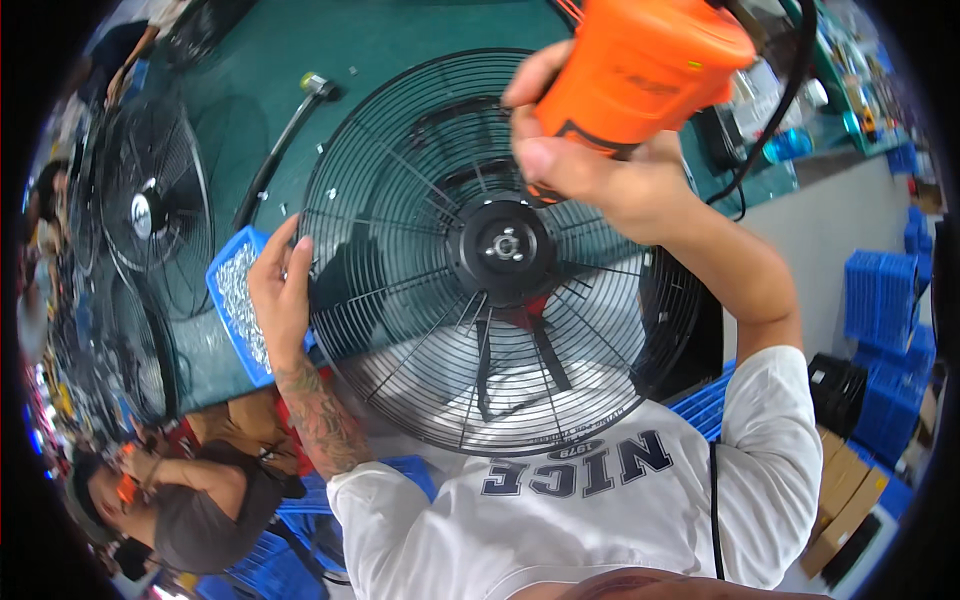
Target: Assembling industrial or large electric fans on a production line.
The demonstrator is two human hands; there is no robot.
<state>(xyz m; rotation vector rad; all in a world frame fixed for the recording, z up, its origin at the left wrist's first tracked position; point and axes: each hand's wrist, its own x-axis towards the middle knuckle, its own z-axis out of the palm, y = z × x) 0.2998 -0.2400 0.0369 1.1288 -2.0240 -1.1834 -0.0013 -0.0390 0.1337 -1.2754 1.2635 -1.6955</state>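
Note:
A round black wire fan guard (400, 350) stands in front of me over the green table, its black hub (505, 245) in the middle. My left hand (280, 295) is against the guard's left rim with its fingers stretched out and apart. High on the right, my right hand (600, 180) is wrapped round an orange corded power tool (640, 75). The tool is above the guard's upper right part, its lower end close to the hub. My fingers hide its tip, so I cannot tell whether it touches anything.
A blue tray (262, 372) of small silvery metal parts sits beside my left hand. Beyond it lies a hammer (285, 145). More black fans (150, 210) stand at left. A person (190, 495) is at lower left. Blue crates (880, 300) are stacked at right.

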